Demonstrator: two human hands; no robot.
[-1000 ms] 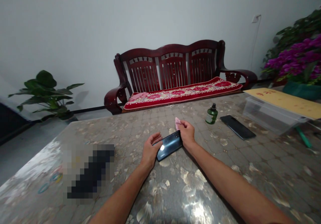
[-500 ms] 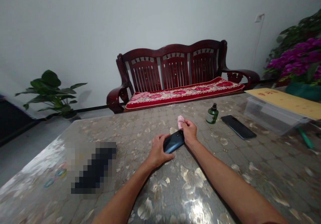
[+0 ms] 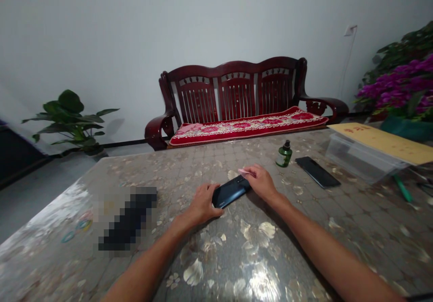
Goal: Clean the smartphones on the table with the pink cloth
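A dark blue smartphone lies back side up on the patterned table, its camera end pointing away to the right. My left hand grips its near left end, thumb on the lower edge and fingers at the upper edge. At the camera end is my right hand, with a small pink cloth pinched between its fingers. Part of the cloth is hidden by those fingers. A green bottle with a black pump top stands beyond my right hand, and a second black phone lies right of it.
A clear plastic box with a yellow sheet on top sits at the right, a green-handled tool beside it. At the left are a pixelated dark object and several coloured bands. A wooden bench stands behind the table.
My left hand has shifted left along the phone, showing more of its back. The pink cloth, upright above the fingers before, is now lower, near the phone's camera end.
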